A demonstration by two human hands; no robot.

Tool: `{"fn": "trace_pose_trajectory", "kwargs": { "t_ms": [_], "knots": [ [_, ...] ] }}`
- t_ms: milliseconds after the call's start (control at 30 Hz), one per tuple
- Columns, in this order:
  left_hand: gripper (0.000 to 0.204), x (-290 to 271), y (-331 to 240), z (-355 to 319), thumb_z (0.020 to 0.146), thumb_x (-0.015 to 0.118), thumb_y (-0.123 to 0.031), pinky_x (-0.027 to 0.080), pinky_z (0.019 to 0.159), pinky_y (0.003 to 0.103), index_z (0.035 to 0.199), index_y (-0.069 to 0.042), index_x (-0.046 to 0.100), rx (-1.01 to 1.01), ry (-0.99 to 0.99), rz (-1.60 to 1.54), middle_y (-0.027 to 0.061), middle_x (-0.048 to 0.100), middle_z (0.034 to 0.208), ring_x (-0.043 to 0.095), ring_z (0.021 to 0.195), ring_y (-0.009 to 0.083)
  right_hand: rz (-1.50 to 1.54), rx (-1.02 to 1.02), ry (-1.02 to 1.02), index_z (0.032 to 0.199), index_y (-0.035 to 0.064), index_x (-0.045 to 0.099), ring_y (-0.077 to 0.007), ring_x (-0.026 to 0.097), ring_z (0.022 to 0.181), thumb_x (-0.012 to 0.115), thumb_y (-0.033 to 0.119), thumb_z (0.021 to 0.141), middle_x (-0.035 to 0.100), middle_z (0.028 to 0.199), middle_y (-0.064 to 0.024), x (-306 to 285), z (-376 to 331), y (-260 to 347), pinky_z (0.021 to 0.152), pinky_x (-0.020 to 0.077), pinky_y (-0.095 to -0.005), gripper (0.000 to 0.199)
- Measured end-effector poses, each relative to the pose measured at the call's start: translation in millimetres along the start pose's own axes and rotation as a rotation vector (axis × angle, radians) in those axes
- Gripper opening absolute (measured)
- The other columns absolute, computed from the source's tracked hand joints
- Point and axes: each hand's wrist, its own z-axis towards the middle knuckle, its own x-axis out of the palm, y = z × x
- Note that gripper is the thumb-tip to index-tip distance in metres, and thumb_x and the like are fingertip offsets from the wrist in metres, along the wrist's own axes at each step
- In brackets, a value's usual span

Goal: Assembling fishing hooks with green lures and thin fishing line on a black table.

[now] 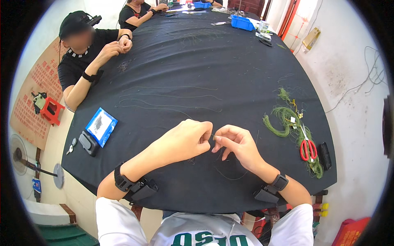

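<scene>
My left hand and my right hand meet fingertip to fingertip above a black-covered table. Both pinch a thin dark line that loops down onto the cloth below my right hand. A tiny item held between the fingertips is too small to make out. Each wrist wears a black strap with a small box. Several long thin lines lie stretched across the cloth just beyond my hands.
Red-handled scissors lie on a bundle of green line at the right, next to a black case. A blue tray, a black device and keys sit left. Two people work along the far left; a blue bin stands far back.
</scene>
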Motion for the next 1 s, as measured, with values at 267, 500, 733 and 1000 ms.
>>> {"fn": "trace_pose_trajectory", "kwargs": {
  "t_ms": [267, 500, 733, 1000],
  "knots": [
    [0.009, 5.6, -0.2, -3.2, 0.073, 0.060, -0.005, 0.046, 0.056, 0.035, 0.075, 0.001, 0.054, 0.060, -0.017, 0.042, 0.0156, 0.058, 0.064, 0.061, 0.061, 0.0289, -0.082, 0.056, 0.056, 0.095, 0.0010, 0.058, -0.0098, 0.061, 0.065, 0.056, 0.014, 0.092, 0.062, 0.076, -0.0050, 2.4, -0.9, 0.7, 0.050, 0.0495, -0.0209, 0.014],
    [0.009, 8.6, 1.0, -2.1, 0.074, 0.059, -0.005, 0.048, 0.059, 0.034, 0.077, 0.002, 0.054, 0.066, -0.037, 0.024, 0.0155, 0.059, 0.066, 0.063, 0.063, 0.0271, -0.111, 0.035, 0.023, 0.094, 0.0005, 0.059, -0.0090, 0.060, 0.064, 0.056, 0.013, 0.092, 0.062, 0.076, -0.0047, 3.5, -2.5, 3.1, 0.050, 0.0488, -0.0208, 0.013],
    [0.009, 10.6, 2.9, -1.7, 0.076, 0.058, -0.005, 0.049, 0.060, 0.032, 0.078, 0.003, 0.056, 0.114, -0.087, 0.045, 0.0161, 0.060, 0.068, 0.063, 0.064, 0.0257, -0.091, 0.014, 0.013, 0.094, -0.0002, 0.060, -0.0091, 0.060, 0.064, 0.056, 0.013, 0.091, 0.062, 0.075, -0.0048, 2.5, -3.1, -2.4, 0.051, 0.0489, -0.0211, 0.014],
    [0.010, 6.7, -7.9, -1.8, 0.081, 0.060, -0.004, 0.049, 0.060, 0.027, 0.087, 0.004, 0.060, 0.021, -0.119, -0.154, 0.0110, 0.063, 0.072, 0.063, 0.067, 0.0153, -0.116, -0.058, -0.061, 0.094, 0.0004, 0.060, -0.0078, 0.060, 0.065, 0.057, 0.013, 0.091, 0.062, 0.075, -0.0038, 2.9, -6.1, 2.7, 0.052, 0.0472, -0.0203, 0.013]
  ]
}}
